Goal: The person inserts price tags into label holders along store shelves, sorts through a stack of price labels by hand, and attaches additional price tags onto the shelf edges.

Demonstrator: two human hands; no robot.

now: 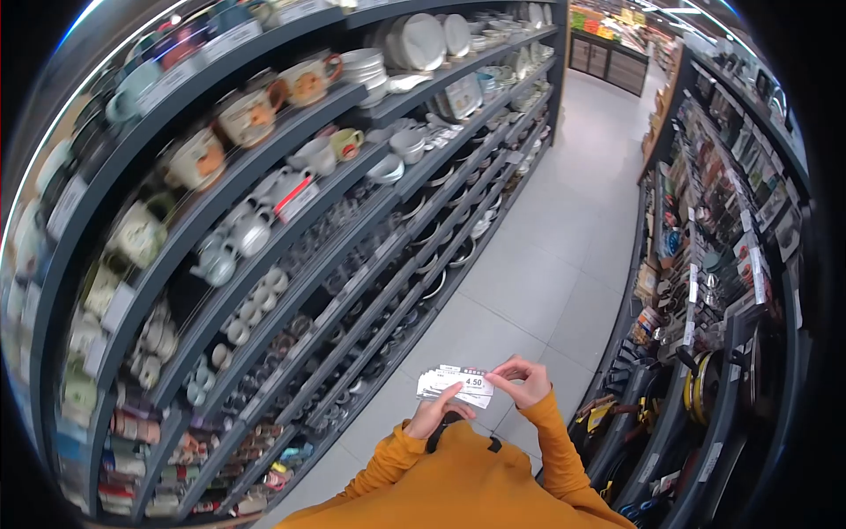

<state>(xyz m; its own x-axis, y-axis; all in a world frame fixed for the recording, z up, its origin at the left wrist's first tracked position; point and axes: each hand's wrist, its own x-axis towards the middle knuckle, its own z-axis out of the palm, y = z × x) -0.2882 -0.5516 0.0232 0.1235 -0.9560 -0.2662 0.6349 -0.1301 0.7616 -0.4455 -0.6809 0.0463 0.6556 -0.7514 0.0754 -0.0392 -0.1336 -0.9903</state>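
Observation:
A fanned stack of white price labels (451,384) is held in front of my body, low in the head view; the top one reads 4.50. My left hand (432,413) grips the stack from below, its thumb pressed on the front. At the right end of the labels, my right hand (522,381) pinches the edge of one between thumb and fingertips. The smaller print on the labels is too small to read.
Shelves on the left carry patterned mugs (250,116), white plates (423,42), teapots (251,231) and glassware. A rack of pans and kitchen tools (701,388) lines the right side. Between them the tiled aisle floor (573,229) leads to a produce display (608,31).

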